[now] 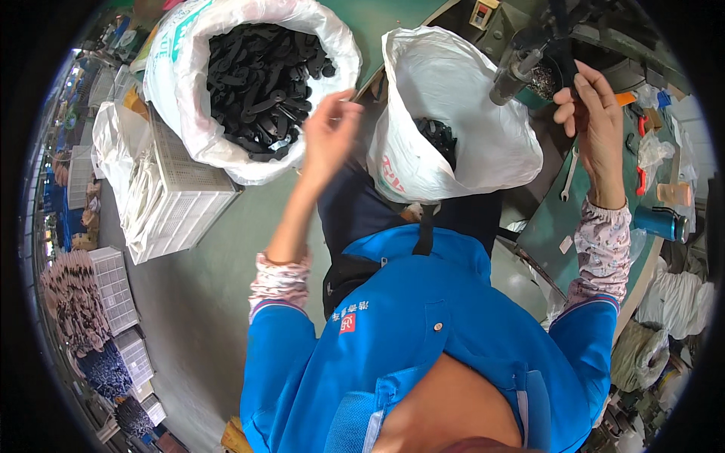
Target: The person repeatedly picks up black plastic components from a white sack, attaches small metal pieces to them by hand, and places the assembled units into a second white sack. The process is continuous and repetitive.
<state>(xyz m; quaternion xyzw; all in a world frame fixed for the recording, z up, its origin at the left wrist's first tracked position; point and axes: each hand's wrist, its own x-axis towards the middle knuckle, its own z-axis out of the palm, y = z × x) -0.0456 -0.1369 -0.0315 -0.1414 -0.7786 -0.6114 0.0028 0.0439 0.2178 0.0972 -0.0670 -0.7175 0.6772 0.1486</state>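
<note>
Beside the inner rim of the fuller sack, at the person's left, the left hand hovers with its forearm slanting up and slightly inward. The right hand is raised higher on the far side, its forearm nearly upright in the view, palm turned inward toward the machine. Both elbows are bent and set apart, and each forearm wears a patterned oversleeve, two in all.

Two white sacks stand before the person. The fuller one carries a large heap of black pieces, too many and too overlapped to count; the other sack, in front of the lap, shows a smaller heap low inside, also beyond counting. One white crate stands just beside the fuller sack. On the green bench at the right lie one wrench and, near the edge, one blue bottle.

The left fingers are curled and blurred, with the thumb near the fingertips; whether a piece is pinched there, I cannot tell. The right fingers are loosely bent and partly spread, the thumb apart from the index finger, whose tip overlaps a dark part of the machine. Whether it touches that part or grips anything, I cannot tell.
</note>
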